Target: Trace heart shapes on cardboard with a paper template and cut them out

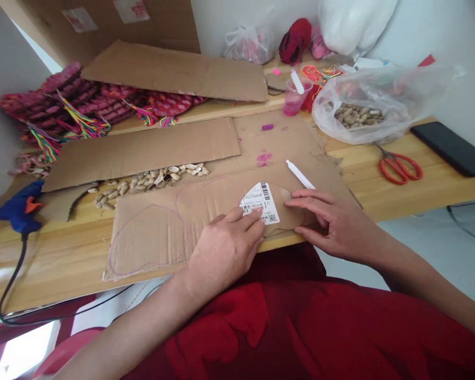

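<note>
A brown cardboard sheet with purple drawn outlines lies at the front edge of the wooden table. On its right end sits a rounded cardboard cut-out bearing a white barcode label. My left hand rests on the sheet, fingers stretched flat onto the label. My right hand lies flat on the cut-out's right side, fingers spread, holding nothing. A white stick lies just beyond my right fingers.
Peanut shells lie under another cardboard strip. A bag of peanuts, red scissors and a black phone sit right. A blue glue gun with cord lies left. Woven pink items are at the back.
</note>
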`<move>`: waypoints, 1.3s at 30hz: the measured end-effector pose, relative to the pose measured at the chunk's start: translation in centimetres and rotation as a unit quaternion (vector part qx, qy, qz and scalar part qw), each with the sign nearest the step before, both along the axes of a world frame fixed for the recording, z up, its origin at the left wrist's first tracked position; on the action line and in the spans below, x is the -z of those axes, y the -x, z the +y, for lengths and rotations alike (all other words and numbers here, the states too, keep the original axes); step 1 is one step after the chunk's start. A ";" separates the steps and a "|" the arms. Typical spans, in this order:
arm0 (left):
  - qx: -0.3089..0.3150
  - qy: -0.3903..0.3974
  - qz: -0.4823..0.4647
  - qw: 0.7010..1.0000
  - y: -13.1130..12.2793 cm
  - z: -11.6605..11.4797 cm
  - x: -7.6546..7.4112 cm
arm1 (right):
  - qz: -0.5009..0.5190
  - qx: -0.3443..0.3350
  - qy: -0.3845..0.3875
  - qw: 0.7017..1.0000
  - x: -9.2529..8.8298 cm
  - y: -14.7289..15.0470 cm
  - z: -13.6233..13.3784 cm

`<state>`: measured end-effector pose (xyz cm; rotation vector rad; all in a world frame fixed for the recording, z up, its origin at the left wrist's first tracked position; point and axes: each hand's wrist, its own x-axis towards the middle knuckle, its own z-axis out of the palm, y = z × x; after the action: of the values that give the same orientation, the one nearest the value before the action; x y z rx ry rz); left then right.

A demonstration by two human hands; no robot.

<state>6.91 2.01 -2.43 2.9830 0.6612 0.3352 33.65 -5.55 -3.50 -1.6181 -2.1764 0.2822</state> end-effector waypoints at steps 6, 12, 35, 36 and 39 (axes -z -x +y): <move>0.007 0.020 0.047 0.999 0.0 1.1 -1.1 | 0.019 -0.006 0.007 1.000 -0.1 -0.3 0.0; 0.058 0.079 0.115 0.988 -1.0 3.4 -2.2 | 0.050 -0.003 0.058 0.997 -0.6 -0.6 -0.1; 0.112 0.191 0.059 0.973 -1.9 5.2 -2.9 | 0.114 0.257 0.010 0.960 -2.3 -1.4 1.0; 0.126 0.183 0.060 0.973 -1.9 5.4 -2.9 | 0.094 0.259 0.013 0.961 -2.1 -1.4 1.4; 0.138 0.178 0.051 0.973 -1.9 5.5 -3.0 | 0.040 0.257 0.010 0.965 -1.2 -1.3 2.5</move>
<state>8.83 7.47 0.55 2.7049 0.2675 0.0366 34.97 -3.05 -2.26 -2.0680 -1.6216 0.2055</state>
